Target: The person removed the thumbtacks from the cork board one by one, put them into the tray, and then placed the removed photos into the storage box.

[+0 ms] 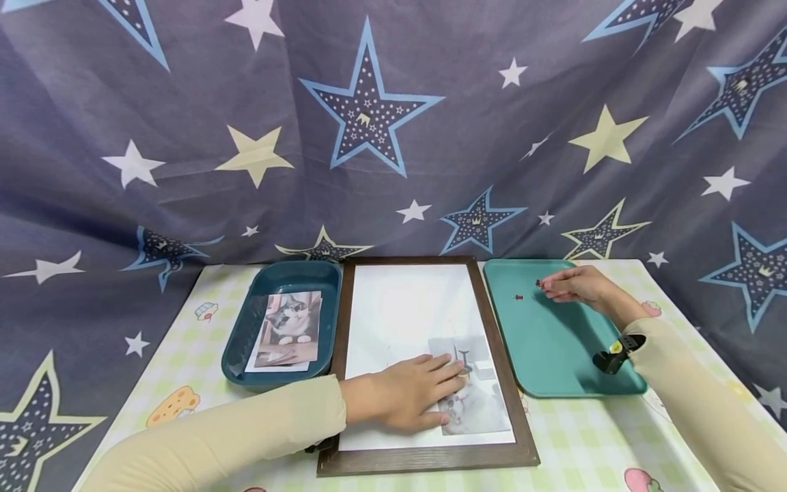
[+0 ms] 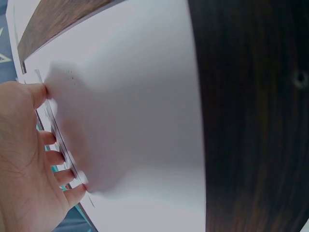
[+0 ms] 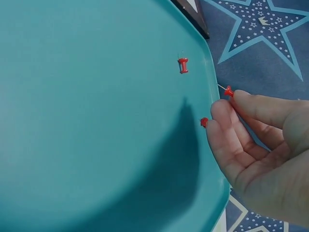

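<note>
My left hand (image 1: 410, 393) lies with its fingers spread flat on a photo (image 1: 482, 417) over the white board (image 1: 399, 307) inside a brown wooden frame (image 1: 430, 465). The photo shows a pale cat, partly covered by the hand. In the left wrist view, the fingers (image 2: 57, 157) touch the photo's edge. Above the far part of the green tray (image 1: 553, 355), my right hand (image 1: 578, 285) pinches a red push pin (image 3: 228, 91) between thumb and finger, its needle pointing outward. Two more push pins lie on the tray, one push pin (image 3: 183, 65) apart and another push pin (image 3: 204, 122) beside the fingertips.
Left of the frame stands a dark teal bin (image 1: 242, 342) holding several cat photos (image 1: 289, 328). A checked tablecloth (image 1: 178, 362) covers the table. Behind it hangs a dark curtain (image 1: 393, 205) printed with stars.
</note>
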{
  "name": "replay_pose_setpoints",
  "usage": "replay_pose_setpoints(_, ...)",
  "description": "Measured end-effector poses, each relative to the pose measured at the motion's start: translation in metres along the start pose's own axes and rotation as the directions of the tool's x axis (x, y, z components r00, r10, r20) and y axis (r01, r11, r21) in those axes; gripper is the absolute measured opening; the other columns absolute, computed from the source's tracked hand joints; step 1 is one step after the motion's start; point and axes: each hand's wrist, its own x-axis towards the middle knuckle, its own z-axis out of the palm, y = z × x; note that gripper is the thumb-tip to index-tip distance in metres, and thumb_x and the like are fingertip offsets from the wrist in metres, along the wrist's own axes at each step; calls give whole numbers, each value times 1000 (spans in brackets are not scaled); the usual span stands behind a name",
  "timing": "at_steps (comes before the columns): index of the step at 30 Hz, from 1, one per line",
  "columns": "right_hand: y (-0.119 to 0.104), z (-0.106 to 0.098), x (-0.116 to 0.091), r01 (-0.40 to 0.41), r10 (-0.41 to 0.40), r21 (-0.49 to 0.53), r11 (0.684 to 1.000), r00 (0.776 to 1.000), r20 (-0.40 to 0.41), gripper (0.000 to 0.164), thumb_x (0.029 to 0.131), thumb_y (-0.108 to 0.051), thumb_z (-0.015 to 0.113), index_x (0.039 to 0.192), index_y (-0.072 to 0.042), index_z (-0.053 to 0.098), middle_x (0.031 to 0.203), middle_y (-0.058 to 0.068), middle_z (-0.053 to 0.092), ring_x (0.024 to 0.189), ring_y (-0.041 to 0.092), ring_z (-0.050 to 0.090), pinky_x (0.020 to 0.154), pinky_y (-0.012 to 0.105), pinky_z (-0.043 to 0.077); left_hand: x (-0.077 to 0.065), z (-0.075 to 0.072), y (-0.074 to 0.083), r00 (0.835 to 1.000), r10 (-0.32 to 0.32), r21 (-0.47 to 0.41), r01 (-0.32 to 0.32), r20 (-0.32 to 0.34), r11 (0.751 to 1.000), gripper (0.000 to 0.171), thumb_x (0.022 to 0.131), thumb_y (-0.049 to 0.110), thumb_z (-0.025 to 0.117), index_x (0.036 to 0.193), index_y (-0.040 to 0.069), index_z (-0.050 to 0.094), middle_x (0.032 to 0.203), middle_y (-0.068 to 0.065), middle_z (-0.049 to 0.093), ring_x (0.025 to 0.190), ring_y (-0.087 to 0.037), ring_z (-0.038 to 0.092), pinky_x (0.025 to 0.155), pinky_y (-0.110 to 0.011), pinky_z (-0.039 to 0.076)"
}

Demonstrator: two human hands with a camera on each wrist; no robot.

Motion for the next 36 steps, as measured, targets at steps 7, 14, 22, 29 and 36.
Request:
replay_pose_setpoints(7,0,3,2,-26,26,-52,998,1000,-7,42,103,-6,58,136,19,51,109,0,77,96,9,74,94,34,60,0,-1,0,1000,3,9,-3,-2,1000,68,108,55,29,165,20,17,172,-2,16,159,-24,18,127,-39,27)
replay_pose_setpoints(14,3,6,8,-50,48,-91,995,999,-23,46,103,-9,59,139,17,49,112,0,76,94,6,73,93,34,60,1,-4,1,1000,-10,28,10,7,1000,68,108,54,29,165,19,17,172,-3,15,159,-25,18,128,-40,26)
replay_pose_setpoints(22,8,12,11,-69,67,-67,995,997,-26,46,103,-10,59,139,17,50,103,-5,76,91,5,72,91,32,61,0,-4,2,1000,-13,24,12,17,1000,68,108,54,29,165,20,16,172,-3,15,159,-24,18,128,-40,26)
replay_pose_setpoints(29,10,11,12,-84,82,-77,994,996,-30,46,103,-10,60,139,17,50,112,1,76,91,5,72,91,32,61,-1,-6,3,1000,-8,19,7,23,1000,67,108,54,29,165,20,17,172,-3,15,159,-24,18,128,-39,26)
replay_pose_setpoints(36,13,9,12,-101,96,-85,991,994,-55,43,103,-10,60,137,15,54,108,0,76,88,4,72,87,30,62,-2,-8,3,1000,-5,14,5,19,1000,68,108,54,30,165,20,17,172,-3,16,158,-24,19,127,-40,27)
